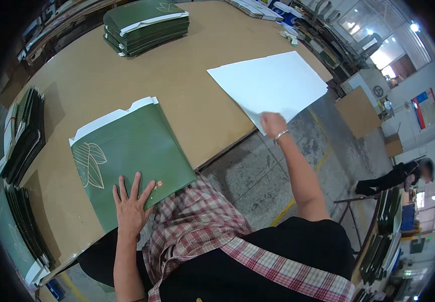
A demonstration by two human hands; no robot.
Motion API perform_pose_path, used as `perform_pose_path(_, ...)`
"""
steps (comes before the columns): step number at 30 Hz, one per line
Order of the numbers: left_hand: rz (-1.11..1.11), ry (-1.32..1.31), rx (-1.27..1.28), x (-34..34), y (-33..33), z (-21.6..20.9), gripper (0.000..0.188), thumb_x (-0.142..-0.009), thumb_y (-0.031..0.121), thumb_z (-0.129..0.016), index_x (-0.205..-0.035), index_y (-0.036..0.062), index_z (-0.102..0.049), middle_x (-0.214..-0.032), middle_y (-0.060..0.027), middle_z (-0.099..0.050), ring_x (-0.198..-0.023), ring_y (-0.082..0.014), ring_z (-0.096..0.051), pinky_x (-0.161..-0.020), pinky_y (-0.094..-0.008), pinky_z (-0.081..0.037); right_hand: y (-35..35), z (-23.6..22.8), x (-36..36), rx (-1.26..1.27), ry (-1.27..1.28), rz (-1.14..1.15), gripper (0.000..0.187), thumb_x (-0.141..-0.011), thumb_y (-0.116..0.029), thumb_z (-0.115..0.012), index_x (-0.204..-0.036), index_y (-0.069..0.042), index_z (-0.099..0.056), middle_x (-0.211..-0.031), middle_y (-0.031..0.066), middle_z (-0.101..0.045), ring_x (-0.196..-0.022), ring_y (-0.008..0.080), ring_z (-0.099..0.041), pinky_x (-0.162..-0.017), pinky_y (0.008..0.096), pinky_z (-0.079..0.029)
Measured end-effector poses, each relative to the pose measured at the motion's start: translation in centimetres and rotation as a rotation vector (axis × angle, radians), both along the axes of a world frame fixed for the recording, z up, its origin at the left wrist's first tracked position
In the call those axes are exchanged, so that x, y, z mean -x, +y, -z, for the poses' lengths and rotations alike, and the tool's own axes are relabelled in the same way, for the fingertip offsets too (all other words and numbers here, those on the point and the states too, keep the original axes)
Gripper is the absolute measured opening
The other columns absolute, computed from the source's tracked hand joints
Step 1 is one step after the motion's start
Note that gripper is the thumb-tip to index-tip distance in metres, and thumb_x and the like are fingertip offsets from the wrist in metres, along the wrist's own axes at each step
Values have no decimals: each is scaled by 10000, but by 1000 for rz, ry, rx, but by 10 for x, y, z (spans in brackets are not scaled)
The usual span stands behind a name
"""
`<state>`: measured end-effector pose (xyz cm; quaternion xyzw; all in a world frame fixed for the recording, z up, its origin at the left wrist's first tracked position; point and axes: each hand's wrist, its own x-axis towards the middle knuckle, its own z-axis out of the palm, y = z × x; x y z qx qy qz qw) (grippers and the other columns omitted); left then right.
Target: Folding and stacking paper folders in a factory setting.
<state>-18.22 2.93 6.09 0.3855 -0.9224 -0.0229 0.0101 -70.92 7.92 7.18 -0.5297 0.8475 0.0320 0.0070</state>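
Green printed paper panel (139, 138): flat, left of centre, slightly rotated. Notched white strip along its top edge, pale line-drawn leaves at its left, small light dots near the lower edge. White paper sheets (273, 83): upper right of centre, plain face up, askew (right-hand edges slightly staggered), lowest corner near mid-frame.

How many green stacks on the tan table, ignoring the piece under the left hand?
3 on the tan table: far stack, top centre-left; upper-left stack, along the left edge; lower-left stack, just below that one. Others may be hidden past the dark rim.
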Motion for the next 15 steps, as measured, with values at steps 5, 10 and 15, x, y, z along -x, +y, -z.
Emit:
perform_pose_path(5, -5, 3, 9, 1, -1, 2, 887, -707, 329, -827, -1480, 408, -399, -1617, -17, -244, -1451, -458, -214, -1170, -623, -208, -38, -23, -70, 691, 220, -480, 174, -869, -146, -568, -1009, -105, -662, -853, 94, -692, -780, 290, -665, -629, 415, -537)
perform_pose_path(10, -6, -63, -8, -1, -3, 2, 836, -766, 386, -773, -1502, 366, -378, -1626, -28, -228, -1459, -448, -205, -1173, -619, -193, -56, -21, -277, 487, -141, -722, 453, -815, -184, -622, -1250, -79, -553, -756, 82, -619, -722, 286, -645, -566, 404, -521)
perform_pose_path(15, -82, -61, -324, -48, -11, 87, 803, -835, 524, -659, -1514, 197, -381, -1590, -117, -299, -1462, -398, -235, -1171, -595, -194, -8, -43, -376, 186, -553, -1038, 1175, -625, -402, -871, -1576, -196, -212, -1547, 268, -296, -1397, 476, -334, -1088, 589, -339)
